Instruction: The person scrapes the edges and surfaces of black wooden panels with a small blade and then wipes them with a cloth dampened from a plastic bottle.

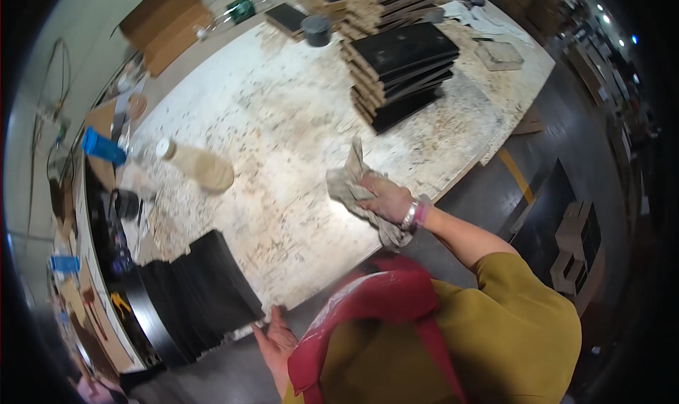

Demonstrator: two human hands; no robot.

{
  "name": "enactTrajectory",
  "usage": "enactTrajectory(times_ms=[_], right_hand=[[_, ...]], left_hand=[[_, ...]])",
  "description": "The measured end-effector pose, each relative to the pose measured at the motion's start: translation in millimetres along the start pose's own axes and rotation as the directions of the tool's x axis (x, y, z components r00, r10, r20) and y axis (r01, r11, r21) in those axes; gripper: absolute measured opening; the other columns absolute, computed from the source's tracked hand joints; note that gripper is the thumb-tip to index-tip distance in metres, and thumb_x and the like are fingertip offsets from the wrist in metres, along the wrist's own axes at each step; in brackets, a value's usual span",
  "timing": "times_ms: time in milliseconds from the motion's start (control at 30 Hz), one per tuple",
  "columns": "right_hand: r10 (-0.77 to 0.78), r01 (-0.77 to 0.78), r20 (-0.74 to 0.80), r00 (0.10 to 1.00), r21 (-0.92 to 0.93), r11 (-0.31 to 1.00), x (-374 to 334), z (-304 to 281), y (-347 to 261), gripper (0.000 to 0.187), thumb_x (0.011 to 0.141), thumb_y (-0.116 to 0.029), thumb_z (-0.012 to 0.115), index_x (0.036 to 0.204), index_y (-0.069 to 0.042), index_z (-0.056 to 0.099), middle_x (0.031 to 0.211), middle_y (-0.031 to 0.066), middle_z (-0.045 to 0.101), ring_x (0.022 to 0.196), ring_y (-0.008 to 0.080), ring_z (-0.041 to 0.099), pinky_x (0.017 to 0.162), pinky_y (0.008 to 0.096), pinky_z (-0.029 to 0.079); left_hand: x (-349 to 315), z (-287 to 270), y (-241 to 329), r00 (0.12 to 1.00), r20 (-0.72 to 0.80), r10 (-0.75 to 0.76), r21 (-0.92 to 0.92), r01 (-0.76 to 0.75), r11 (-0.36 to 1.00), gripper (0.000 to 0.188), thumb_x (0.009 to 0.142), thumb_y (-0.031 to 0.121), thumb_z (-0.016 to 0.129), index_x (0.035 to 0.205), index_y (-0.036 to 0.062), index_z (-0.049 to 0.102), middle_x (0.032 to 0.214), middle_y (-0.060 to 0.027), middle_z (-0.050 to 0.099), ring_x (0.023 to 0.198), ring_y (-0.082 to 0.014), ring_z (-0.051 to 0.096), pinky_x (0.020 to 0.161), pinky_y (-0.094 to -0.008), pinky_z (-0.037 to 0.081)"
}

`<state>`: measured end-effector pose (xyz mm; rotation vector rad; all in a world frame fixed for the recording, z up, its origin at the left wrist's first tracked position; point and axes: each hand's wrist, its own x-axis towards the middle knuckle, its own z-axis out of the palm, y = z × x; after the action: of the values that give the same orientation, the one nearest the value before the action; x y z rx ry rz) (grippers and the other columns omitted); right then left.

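Note:
My right hand (387, 200) is closed around a crumpled grey-beige rag (346, 181) over the table near its front right edge. Part of the rag hangs below the wrist, which wears a band. Down by the table's near edge, my left hand (278, 339) has its thumb and fingers apart and holds nothing that I can see. Its fingertips are close to the corner of a stack of thin black panels (205, 291); whether they touch it is unclear. On the worn, stained white tabletop (283, 135), a bottle of cream-coloured liquid (198, 165) lies tilted to the left.
Farther back stands a stack of black-topped boards (403, 54), with more boards behind it. A dark round container (316, 31) sits to their left. A blue bottle (104, 146) is at the far left, a cardboard piece (166, 26) behind. Boards (576, 241) rest on the floor at right.

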<state>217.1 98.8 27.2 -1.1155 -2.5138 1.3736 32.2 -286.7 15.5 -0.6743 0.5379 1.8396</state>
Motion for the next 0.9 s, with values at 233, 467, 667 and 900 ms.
enactTrajectory(times_ms=[233,467,667,900], right_hand=[[0.162,0.101,-0.241,0.957,0.799,0.593,-78.5,-140.9,58.6,0.060,0.083,-0.022,0.072,0.133,0.000,0.049,0.125,0.0123,0.060,0.115,0.0193,0.057,0.101,0.0314,0.045],[-0.050,0.306,-0.346,0.937,0.742,0.596,-22.5,-283.1,116.3,0.077,0.086,-0.020,0.065,0.148,-0.001,0.023,0.125,0.0136,0.059,0.118,0.0187,0.055,0.104,0.0306,0.040],[0.041,0.152,-0.304,0.952,0.585,0.797,10.6,-295.0,124.5,0.070,0.086,-0.026,0.065,0.146,-0.007,0.035,0.125,0.0099,0.060,0.111,0.0199,0.058,0.103,0.0300,0.037],[0.035,0.119,-0.161,0.986,0.842,0.525,-86.4,-188.7,62.7,0.073,0.087,-0.018,0.062,0.148,-0.002,0.026,0.135,0.0176,0.051,0.117,0.0256,0.056,0.099,0.0352,0.046]], left_hand=[[82.7,192.8,-70.8,0.905,0.381,0.188,0.869,-0.420,0.263,0.021,0.095,0.016,0.058,0.108,-0.0004,0.058,0.091,-0.0075,0.064,0.080,-0.0138,0.059,0.077,-0.0254,0.047],[242.0,402.2,-162.7,0.484,0.831,-0.274,0.246,-0.762,-0.599,0.106,0.073,0.033,0.082,0.150,0.0042,0.016,0.153,-0.0211,0.024,0.141,-0.0315,0.027,0.109,-0.0417,0.033],[260.7,406.9,-169.6,0.353,0.881,-0.316,0.108,-0.799,-0.591,0.096,0.068,0.040,0.083,0.141,-0.0016,0.037,0.133,-0.0228,0.052,0.124,-0.0336,0.050,0.105,-0.0389,0.040],[171.2,275.8,-165.3,0.101,0.979,-0.177,-0.041,-0.752,-0.658,0.112,0.057,0.043,0.084,0.144,-0.0017,0.028,0.128,-0.0264,0.044,0.116,-0.0420,0.047,0.098,-0.0493,0.037]])
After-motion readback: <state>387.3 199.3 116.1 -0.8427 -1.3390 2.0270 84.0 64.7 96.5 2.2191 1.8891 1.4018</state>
